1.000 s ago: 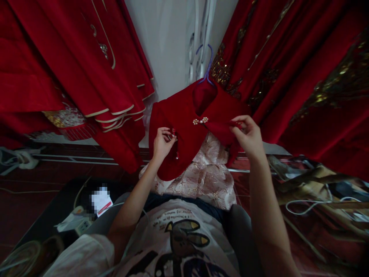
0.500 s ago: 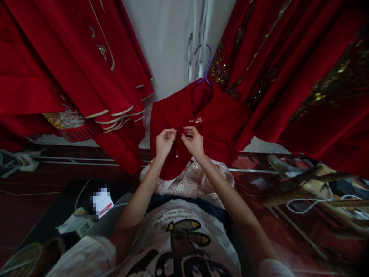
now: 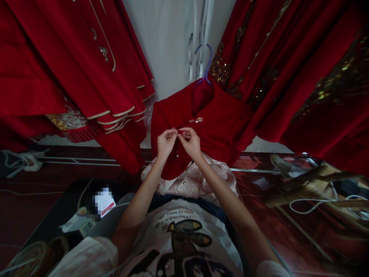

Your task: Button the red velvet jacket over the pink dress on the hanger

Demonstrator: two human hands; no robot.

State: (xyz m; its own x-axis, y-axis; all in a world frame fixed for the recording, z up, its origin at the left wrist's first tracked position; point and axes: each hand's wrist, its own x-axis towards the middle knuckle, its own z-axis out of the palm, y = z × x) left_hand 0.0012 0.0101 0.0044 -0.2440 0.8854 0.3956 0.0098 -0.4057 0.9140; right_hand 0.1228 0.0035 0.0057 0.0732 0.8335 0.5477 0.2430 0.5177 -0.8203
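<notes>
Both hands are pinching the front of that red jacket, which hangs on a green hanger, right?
Not quite: the hanger is purple, not green, as the head view shows. The rest holds: the left hand and the right hand both pinch the front of the red jacket that hangs on it.

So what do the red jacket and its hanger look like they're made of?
Jacket: likely velvet, matte deep red, with soft folds and a faint pile sheen. Hanger: a thin, smooth purple hook, probably plastic or coated wire; too small to tell.
</notes>
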